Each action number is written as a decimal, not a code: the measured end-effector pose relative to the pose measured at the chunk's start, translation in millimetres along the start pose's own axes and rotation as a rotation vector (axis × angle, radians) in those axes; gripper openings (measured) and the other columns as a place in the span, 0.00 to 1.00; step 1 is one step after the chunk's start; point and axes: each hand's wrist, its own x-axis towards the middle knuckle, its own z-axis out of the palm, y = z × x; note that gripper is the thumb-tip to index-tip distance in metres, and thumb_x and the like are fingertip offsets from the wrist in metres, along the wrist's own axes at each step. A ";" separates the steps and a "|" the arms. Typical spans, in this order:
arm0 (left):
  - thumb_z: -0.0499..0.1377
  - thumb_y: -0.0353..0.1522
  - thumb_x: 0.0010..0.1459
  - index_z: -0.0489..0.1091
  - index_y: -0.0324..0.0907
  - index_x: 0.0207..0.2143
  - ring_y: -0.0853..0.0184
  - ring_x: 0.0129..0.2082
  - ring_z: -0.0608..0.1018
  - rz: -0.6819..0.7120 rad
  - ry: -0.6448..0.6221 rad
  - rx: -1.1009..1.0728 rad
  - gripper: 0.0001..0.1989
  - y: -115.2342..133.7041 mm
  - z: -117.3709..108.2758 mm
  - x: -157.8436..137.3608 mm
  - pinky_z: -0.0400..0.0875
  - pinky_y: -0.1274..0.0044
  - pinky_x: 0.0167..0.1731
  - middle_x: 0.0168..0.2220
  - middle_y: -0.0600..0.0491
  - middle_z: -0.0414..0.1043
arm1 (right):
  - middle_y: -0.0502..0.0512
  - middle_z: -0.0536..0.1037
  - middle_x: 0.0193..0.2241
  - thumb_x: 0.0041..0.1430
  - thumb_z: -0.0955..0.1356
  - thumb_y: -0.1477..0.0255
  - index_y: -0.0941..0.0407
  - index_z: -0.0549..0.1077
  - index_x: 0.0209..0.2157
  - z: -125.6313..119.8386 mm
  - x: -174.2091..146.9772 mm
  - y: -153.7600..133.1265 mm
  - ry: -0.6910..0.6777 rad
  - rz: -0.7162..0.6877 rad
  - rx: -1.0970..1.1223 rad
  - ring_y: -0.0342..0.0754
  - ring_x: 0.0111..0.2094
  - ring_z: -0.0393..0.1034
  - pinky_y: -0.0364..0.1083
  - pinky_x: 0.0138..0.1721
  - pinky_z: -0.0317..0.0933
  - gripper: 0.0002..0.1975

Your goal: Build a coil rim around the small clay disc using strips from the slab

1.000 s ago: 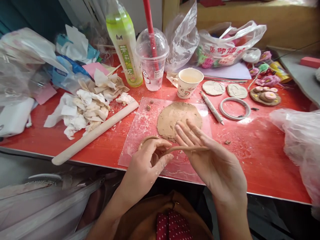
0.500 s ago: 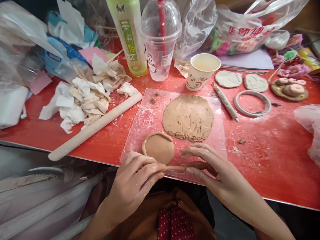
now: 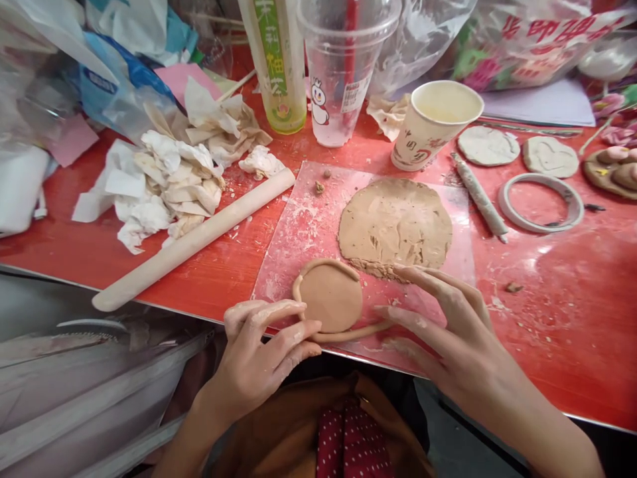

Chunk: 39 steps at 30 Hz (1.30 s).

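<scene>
A round tan clay disc (image 3: 332, 300) lies near the table's front edge, with a thin clay coil (image 3: 355, 333) running around much of its rim. The coil's right end trails off away from the disc. At the disc's lower left, my left hand (image 3: 269, 342) pinches the coil between thumb and fingers against the rim. My right hand (image 3: 448, 325) has its fingers apart, the fingertips around the coil's loose end without a visible grip. Just beyond, a larger flattened clay slab (image 3: 395, 226) with a cracked lower edge rests on a clear sheet (image 3: 283, 245).
A rolling pin (image 3: 199, 239) lies to the left beside crumpled tissues (image 3: 169, 179). Behind stand a bottle (image 3: 279, 66), a plastic cup (image 3: 338, 79) and a paper cup (image 3: 432, 126). A tape ring (image 3: 541, 226) and pale clay pieces (image 3: 488, 146) sit at the right.
The coil has come down along the disc's lower edge. My right hand has moved right and its fingers have spread from the coil. The view has shifted slightly.
</scene>
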 end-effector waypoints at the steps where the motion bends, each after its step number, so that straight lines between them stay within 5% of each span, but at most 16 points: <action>1: 0.62 0.37 0.53 0.70 0.47 0.41 0.66 0.39 0.69 -0.004 0.011 0.019 0.12 -0.2 -0.1 -0.3 0.61 0.71 0.43 0.39 0.51 0.69 | 0.59 0.54 0.60 0.58 0.64 0.77 0.53 0.67 0.47 -0.2 -2.1 1.7 0.015 -0.026 -0.036 0.58 0.60 0.48 0.59 0.55 0.56 0.14; 9: 0.63 0.33 0.52 0.71 0.49 0.37 0.68 0.37 0.70 0.011 -0.004 0.033 0.08 -3.2 -1.1 -3.6 0.64 0.74 0.39 0.39 0.53 0.70 | 0.62 0.63 0.55 0.62 0.60 0.77 0.61 0.70 0.39 -7.9 8.8 9.0 0.061 -0.314 -0.140 0.56 0.57 0.55 0.55 0.54 0.58 0.08; 24: 0.65 0.31 0.50 0.70 0.46 0.41 0.73 0.32 0.71 0.208 -0.011 -0.006 0.14 -21.1 -10.8 -0.6 0.67 0.78 0.40 0.33 0.57 0.74 | 0.57 0.72 0.49 0.61 0.62 0.76 0.57 0.71 0.39 -23.1 31.7 21.5 0.087 -0.529 -0.144 0.49 0.57 0.58 0.51 0.52 0.62 0.08; 39: 0.62 0.32 0.54 0.72 0.49 0.35 0.72 0.34 0.72 0.077 -0.098 -0.109 0.05 -22.4 -6.2 11.4 0.65 0.75 0.40 0.34 0.57 0.74 | 0.57 0.70 0.51 0.61 0.62 0.75 0.56 0.70 0.37 -24.5 57.0 32.7 0.044 -0.667 -0.188 0.51 0.55 0.60 0.53 0.49 0.62 0.06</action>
